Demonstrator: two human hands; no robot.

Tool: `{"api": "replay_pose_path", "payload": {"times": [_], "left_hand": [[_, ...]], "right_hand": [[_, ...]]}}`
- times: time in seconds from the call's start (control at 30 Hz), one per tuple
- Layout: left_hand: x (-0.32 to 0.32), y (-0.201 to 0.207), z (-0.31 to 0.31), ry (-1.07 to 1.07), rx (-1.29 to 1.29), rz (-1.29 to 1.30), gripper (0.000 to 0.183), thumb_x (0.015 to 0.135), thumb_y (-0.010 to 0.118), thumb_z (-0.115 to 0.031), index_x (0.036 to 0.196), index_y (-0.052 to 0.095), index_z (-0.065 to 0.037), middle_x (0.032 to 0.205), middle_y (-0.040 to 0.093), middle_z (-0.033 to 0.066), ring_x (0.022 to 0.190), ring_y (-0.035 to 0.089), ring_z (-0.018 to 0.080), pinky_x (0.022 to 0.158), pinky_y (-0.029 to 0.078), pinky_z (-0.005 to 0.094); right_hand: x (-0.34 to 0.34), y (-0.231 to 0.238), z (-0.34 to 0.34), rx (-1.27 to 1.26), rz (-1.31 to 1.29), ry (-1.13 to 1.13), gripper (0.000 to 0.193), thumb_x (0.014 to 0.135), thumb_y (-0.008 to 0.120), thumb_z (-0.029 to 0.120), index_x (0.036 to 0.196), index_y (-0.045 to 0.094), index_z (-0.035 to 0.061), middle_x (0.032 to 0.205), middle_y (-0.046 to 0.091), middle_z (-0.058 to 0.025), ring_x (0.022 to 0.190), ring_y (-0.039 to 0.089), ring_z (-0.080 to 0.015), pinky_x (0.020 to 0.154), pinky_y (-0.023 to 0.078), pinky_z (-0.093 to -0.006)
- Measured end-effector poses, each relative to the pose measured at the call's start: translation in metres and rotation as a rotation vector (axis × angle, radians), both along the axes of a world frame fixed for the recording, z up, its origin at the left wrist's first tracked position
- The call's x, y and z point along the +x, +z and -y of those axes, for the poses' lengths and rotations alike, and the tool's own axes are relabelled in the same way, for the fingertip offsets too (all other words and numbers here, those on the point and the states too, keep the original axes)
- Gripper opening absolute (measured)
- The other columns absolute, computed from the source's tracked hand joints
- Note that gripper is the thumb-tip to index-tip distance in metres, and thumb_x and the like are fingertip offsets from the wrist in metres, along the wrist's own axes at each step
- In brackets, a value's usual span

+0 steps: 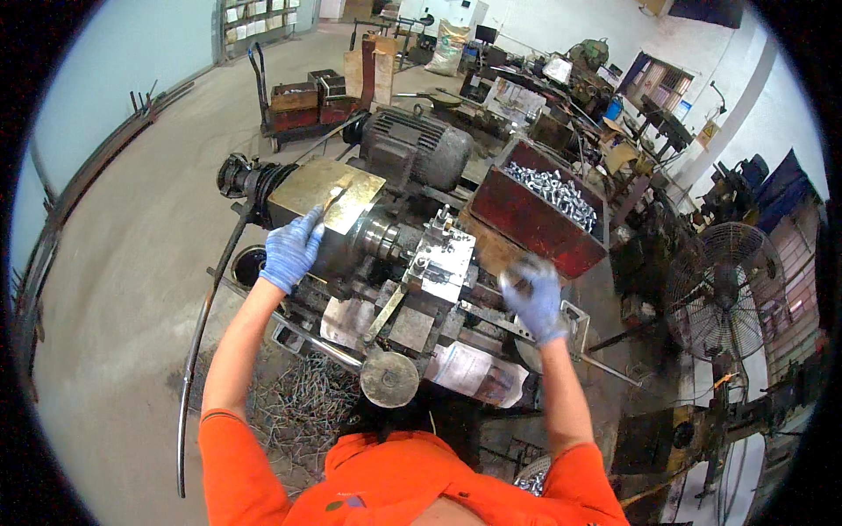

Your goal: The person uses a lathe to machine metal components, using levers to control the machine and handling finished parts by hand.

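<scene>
My left hand (294, 249), in a blue-and-white glove, is at the front edge of a brass-coloured cover plate (355, 180) on a small metal lathe. Its fingers are closed at the lower end of a slim brownish stick-like tool (333, 200), which lies over the plate. Right of that hand are the shiny spindle chuck (382, 238) and a tool slide (445, 257) with bits of metal on it. My right hand (537, 298), also gloved, is above the lathe's right end. Motion blurs its curled fingers, and anything in them cannot be made out.
A dark red bin (535, 217) of small shiny metal parts stands behind the lathe, beside an electric motor (414, 151). A long bar (200, 351) slants down at the left. Curly metal shavings (303, 408) lie below. A caged fan (726, 289) stands right; a loaded trolley (303, 110) stands farther back.
</scene>
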State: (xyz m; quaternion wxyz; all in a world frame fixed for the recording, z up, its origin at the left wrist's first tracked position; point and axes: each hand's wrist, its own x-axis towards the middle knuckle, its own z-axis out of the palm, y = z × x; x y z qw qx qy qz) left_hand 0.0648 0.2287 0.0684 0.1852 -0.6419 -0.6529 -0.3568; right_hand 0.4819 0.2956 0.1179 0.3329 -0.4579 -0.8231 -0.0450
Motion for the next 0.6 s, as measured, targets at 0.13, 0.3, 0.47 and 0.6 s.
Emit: {"api": "replay_pose_path", "payload": {"times": [0.13, 0.3, 0.47, 0.6], "left_hand": [[0.051, 0.012, 0.011, -0.175, 0.126, 0.097, 0.023, 0.085, 0.055, -0.020, 0.104, 0.062, -0.008, 0.074, 0.060, 0.0139, 0.063, 0.059, 0.0304, 0.055, 0.046, 0.0399], [0.114, 0.007, 0.008, -0.254, -0.043, 0.134, 0.024, 0.085, 0.056, -0.019, 0.105, 0.062, -0.008, 0.073, 0.060, 0.0132, 0.062, 0.058, 0.0298, 0.055, 0.046, 0.0396], [0.128, -0.016, 0.008, -0.208, -0.209, 0.045, 0.021, 0.083, 0.056, -0.019, 0.098, 0.063, -0.008, 0.074, 0.061, 0.0142, 0.066, 0.060, 0.0310, 0.059, 0.047, 0.0407], [0.112, -0.008, 0.022, -0.260, -0.449, 0.042, 0.020, 0.083, 0.054, -0.019, 0.093, 0.065, -0.006, 0.078, 0.063, 0.0163, 0.071, 0.061, 0.0336, 0.064, 0.049, 0.0424]], "right_hand": [[0.037, -0.055, 0.055, -0.225, -0.087, -0.051, 0.028, 0.071, 0.070, 0.032, 0.084, 0.069, 0.0072, 0.095, 0.064, -0.0167, 0.094, 0.057, -0.0339, 0.091, 0.039, -0.0437], [0.076, -0.088, 0.084, -0.349, -0.159, -0.152, 0.027, 0.070, 0.071, 0.029, 0.078, 0.069, 0.0033, 0.083, 0.066, -0.0156, 0.082, 0.061, -0.0315, 0.085, 0.043, -0.0385], [0.095, -0.088, 0.092, -0.209, -0.247, -0.177, 0.023, 0.068, 0.073, 0.023, 0.075, 0.067, 0.0014, 0.077, 0.066, -0.0137, 0.077, 0.062, -0.0291, 0.079, 0.047, -0.0350], [0.107, -0.100, 0.100, -0.410, -0.464, -0.221, 0.020, 0.067, 0.074, 0.019, 0.075, 0.067, 0.0017, 0.081, 0.066, -0.0127, 0.078, 0.063, -0.0276, 0.079, 0.047, -0.0350]]}}
